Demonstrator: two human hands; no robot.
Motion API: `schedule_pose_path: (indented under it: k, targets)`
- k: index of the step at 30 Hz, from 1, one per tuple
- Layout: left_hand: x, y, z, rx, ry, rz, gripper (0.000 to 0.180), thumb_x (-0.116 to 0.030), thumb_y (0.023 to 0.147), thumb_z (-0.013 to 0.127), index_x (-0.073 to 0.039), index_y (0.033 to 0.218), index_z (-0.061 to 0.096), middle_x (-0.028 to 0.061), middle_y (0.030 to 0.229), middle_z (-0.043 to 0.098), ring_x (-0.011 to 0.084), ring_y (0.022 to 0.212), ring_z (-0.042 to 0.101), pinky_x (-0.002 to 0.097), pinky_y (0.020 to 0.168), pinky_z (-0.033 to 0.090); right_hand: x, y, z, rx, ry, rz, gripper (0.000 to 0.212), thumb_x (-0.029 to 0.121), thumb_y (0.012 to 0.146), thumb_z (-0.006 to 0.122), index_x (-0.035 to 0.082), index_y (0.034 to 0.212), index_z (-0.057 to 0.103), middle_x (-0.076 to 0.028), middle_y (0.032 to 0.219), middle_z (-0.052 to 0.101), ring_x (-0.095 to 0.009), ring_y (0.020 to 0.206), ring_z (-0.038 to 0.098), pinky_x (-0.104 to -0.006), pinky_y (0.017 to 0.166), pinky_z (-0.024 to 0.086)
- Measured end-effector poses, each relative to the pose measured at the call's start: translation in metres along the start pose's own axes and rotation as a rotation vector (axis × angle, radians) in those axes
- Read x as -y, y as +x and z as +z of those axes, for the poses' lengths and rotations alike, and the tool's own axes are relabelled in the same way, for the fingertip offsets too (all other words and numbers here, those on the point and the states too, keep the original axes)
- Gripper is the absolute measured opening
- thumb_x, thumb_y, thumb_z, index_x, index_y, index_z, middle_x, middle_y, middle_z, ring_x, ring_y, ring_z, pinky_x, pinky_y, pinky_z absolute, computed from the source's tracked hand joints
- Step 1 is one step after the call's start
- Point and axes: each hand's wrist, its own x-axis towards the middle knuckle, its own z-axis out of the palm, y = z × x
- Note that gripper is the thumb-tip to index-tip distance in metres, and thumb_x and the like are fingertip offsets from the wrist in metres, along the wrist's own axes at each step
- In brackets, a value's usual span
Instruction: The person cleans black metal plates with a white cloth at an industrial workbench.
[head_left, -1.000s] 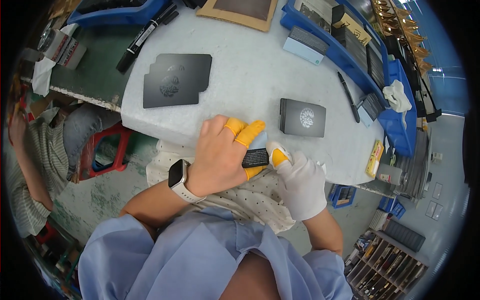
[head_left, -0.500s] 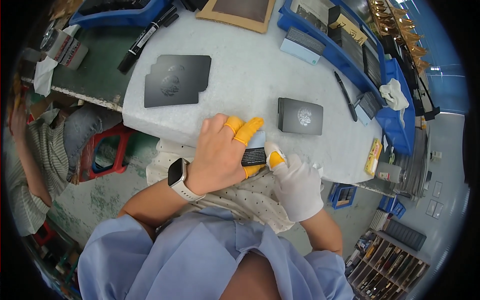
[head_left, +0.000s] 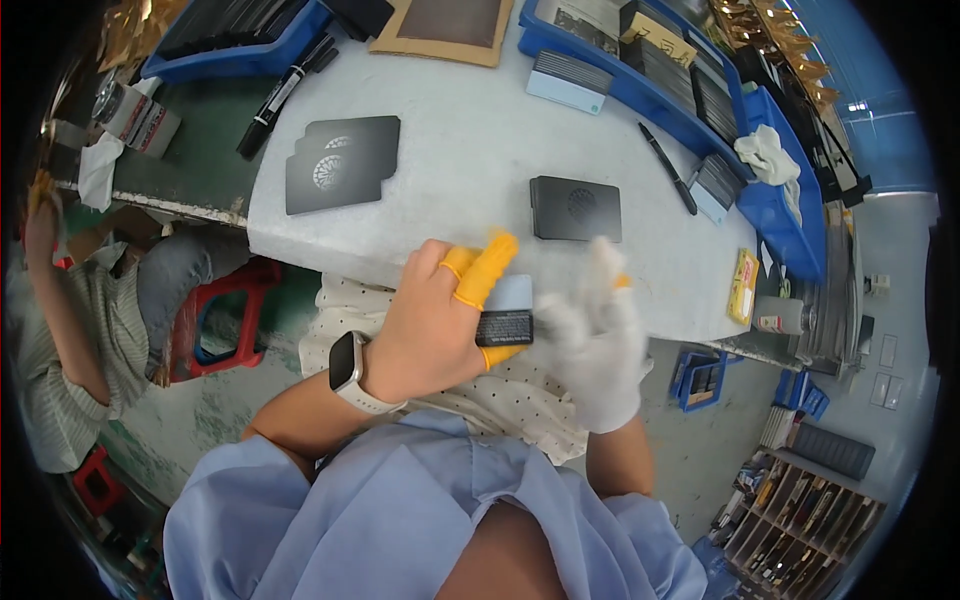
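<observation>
Left hand (head_left: 425, 325): yellow-covered fingers closed on a black-and-pale-blue card (head_left: 506, 328), located between thumb and fingers, just off the near edge of the work surface. Right hand (head_left: 600, 345), white-gloved, is beside the card; its fingers are blurred, and whether they grip anything cannot be told.

Work surface (head_left: 455, 150): white, with a rounded left corner. Ahead and left of the left fingers lie overlapping dark cards (head_left: 345, 168); just beyond the right fingers, a dark card stack (head_left: 577, 212). Farther ahead and right: a black pen (head_left: 668, 168) and filled blue tray (head_left: 540, 40).

Room: worn green floor (head_left: 270, 400); red stool (head_left: 258, 315) well left of the fingers; compartmented shelf (head_left: 805, 515) behind, to the right.
</observation>
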Motion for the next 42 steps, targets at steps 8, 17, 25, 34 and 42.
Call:
schedule_pose_path:
  k: [8,17,25,34,42]
  targets:
    - [-0.028,-0.013,-0.001,-0.002,-0.055,0.135,0.093,-0.023,0.064,0.093,0.008,0.143,0.054,0.0177,0.105,0.056,0.0363,0.091,0.05,0.0442,0.084,0.047,0.034,0.025,-0.028,0.017,0.619,0.725,0.074,0.007,0.095,0.076,-0.009,0.154,0.034,-0.018,0.162,0.039,-0.026,0.152,0.036,-0.0375,0.124,0.031]
    - [-0.052,-0.013,0.006,-0.067,-0.117,0.2,0.101,-0.019,0.064,0.095,0.006,0.149,0.045,0.0211,0.126,0.06,0.0361,0.097,0.055,0.0433,0.083,0.045,0.028,0.008,-0.038,-0.023,0.547,0.518,0.047,0.011,0.097,0.074,-0.002,0.138,0.053,-0.007,0.122,0.064,-0.015,0.11,0.064,-0.0303,0.093,0.053]
    - [-0.062,-0.015,0.012,-0.043,-0.1,0.254,0.106,-0.023,0.062,0.099,0.004,0.15,0.046,0.0197,0.128,0.06,0.0326,0.099,0.057,0.0437,0.086,0.045,0.014,-0.015,-0.05,0.104,0.811,0.477,0.06,0.007,0.099,0.07,-0.005,0.15,0.043,-0.018,0.154,0.05,-0.023,0.141,0.05,-0.0346,0.115,0.042]
    - [-0.031,-0.002,0.008,0.579,-2.09,-1.183,0.077,-0.073,0.102,0.039,-0.007,0.134,0.064,0.0185,0.116,0.07,0.0287,0.088,0.067,0.0443,0.073,0.056,0.023,-0.007,-0.065,-0.227,0.474,0.481,0.053,0.011,0.096,0.075,0.002,0.142,0.052,-0.004,0.106,0.063,-0.009,0.084,0.065,-0.0261,0.069,0.055]
    - [-0.029,-0.009,0.017,0.706,-1.888,-1.343,0.064,-0.064,0.107,0.038,-0.012,0.136,0.062,0.0094,0.118,0.072,0.0293,0.085,0.072,0.0467,0.07,0.058,0.006,-0.008,-0.048,0.104,0.483,0.109,0.067,0.015,0.092,0.079,-0.001,0.148,0.046,-0.011,0.113,0.067,-0.015,0.098,0.069,-0.0279,0.078,0.057]
